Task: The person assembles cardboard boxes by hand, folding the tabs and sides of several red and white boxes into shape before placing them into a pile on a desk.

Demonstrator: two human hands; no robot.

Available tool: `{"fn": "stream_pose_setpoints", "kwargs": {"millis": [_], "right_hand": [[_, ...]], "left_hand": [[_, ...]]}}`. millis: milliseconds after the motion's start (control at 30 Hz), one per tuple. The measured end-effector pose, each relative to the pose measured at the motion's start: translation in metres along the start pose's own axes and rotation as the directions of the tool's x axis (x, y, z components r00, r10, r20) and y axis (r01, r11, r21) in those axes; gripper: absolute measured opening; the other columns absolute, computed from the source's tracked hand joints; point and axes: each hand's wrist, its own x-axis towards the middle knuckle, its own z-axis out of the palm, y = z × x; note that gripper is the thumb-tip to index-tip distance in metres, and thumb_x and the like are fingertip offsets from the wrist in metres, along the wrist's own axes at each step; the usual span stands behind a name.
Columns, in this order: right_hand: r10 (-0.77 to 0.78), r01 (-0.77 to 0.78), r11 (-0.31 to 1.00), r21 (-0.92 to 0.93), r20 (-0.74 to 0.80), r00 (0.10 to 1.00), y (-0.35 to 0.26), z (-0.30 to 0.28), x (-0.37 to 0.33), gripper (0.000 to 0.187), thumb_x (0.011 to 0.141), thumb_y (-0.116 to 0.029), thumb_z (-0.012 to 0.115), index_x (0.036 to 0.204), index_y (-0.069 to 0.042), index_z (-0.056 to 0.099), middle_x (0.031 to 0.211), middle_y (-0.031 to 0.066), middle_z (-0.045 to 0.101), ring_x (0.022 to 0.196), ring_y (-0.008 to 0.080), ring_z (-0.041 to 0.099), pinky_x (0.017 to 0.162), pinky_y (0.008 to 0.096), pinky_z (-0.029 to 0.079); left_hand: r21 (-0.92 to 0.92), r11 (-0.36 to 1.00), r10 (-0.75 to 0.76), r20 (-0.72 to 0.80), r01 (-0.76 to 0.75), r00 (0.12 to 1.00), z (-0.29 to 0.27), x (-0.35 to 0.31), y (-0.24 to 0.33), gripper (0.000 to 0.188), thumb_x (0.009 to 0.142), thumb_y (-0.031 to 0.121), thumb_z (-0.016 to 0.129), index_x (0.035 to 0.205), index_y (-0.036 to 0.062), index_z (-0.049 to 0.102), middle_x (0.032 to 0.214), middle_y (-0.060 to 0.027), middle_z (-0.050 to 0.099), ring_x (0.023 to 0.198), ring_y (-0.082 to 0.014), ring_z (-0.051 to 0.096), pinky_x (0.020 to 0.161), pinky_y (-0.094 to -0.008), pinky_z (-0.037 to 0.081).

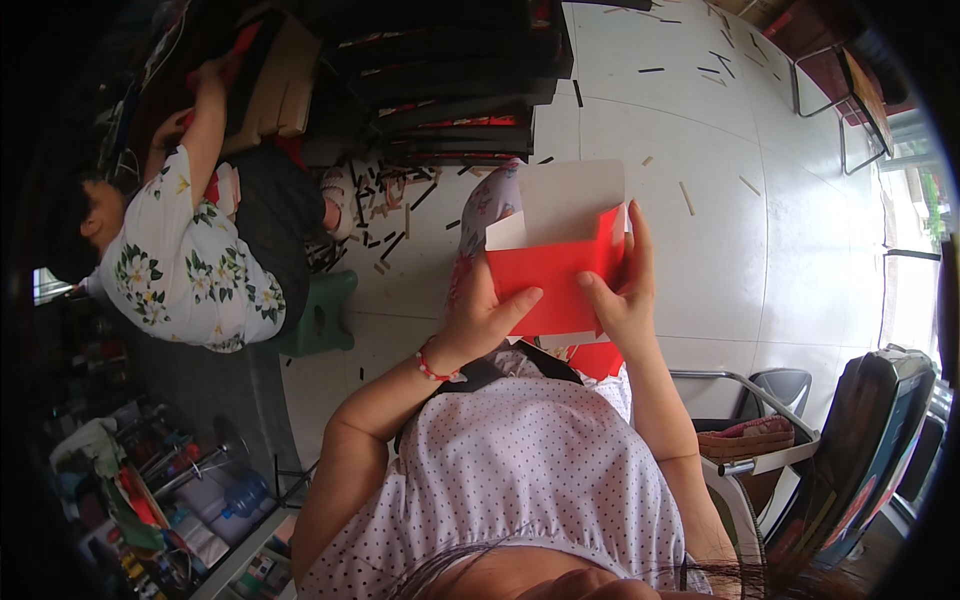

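Between both hands I hold a red cardboard box (pixel 545 285), its top flap raised and showing a pale inside, with a white side flap standing out at the left. My left hand (pixel 488 312) grips the box's left side, thumb flat on the red front and the other fingers hidden behind. On the right side, my right hand (pixel 625 290) presses its thumb to the front while its fingers wrap round the edge. Below the box, more red card pieces (pixel 597 360) lie on my lap.
At the left, a co-worker in a flowered shirt (pixel 195 270) sits on a green stool (pixel 325 315), hands on red and brown card. Dark stacked boards (pixel 450 80) stand ahead. Black and tan strips (pixel 385 200) litter the floor. A chair frame with a woven basket (pixel 745 440) is at my right.
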Motion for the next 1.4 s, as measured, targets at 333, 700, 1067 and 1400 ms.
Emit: {"fn": "stream_pose_setpoints", "kwargs": {"millis": [333,700,1067,1400], "right_hand": [[-0.151,0.178,0.965,-0.193,0.147,0.978,0.003,-0.009,-0.004,0.069,0.076,-0.02,0.068,0.135,-0.002,0.038,0.134,0.0171,0.045,0.122,0.0313,0.045,0.1,0.0388,0.036],[-0.191,0.217,0.971,-0.1,0.222,0.956,-0.004,-0.016,-0.018,0.034,0.079,-0.024,0.066,0.099,-0.003,0.048,0.095,0.0106,0.051,0.083,0.0218,0.049,0.075,0.0329,0.041],[-0.216,0.211,0.976,0.044,0.22,0.951,-0.006,-0.021,-0.023,0.031,0.078,-0.025,0.069,0.082,-0.002,0.047,0.086,0.007,0.048,0.077,0.0175,0.047,0.069,0.028,0.039],[-0.201,0.183,0.978,0.1,0.225,0.953,-0.003,-0.017,-0.025,0.049,0.079,-0.025,0.07,0.114,-0.002,0.045,0.109,0.0138,0.053,0.099,0.0219,0.053,0.085,0.0324,0.043]], "left_hand": [[0.176,0.973,0.15,0.002,-0.148,0.989,0.0,-0.002,-0.003,0.079,0.084,0.02,0.065,0.14,-0.0034,0.015,0.138,-0.0195,0.028,0.128,-0.0271,0.032,0.106,-0.0378,0.026],[0.367,0.883,0.312,0.01,-0.293,0.95,0.013,-0.012,0.001,0.043,0.08,0.023,0.069,0.106,0.0029,0.041,0.106,-0.0126,0.044,0.101,-0.0222,0.045,0.091,-0.0333,0.036],[0.218,0.948,0.232,0.019,-0.23,0.973,0.018,-0.018,0.003,0.034,0.079,0.022,0.069,0.09,0.0059,0.042,0.093,-0.0081,0.045,0.086,-0.0188,0.046,0.08,-0.029,0.037],[0.287,0.916,0.296,-0.01,-0.281,0.955,0.013,-0.019,0.002,0.047,0.08,0.022,0.07,0.113,0.003,0.041,0.102,-0.0104,0.049,0.093,-0.0196,0.05,0.084,-0.0321,0.04]]}}
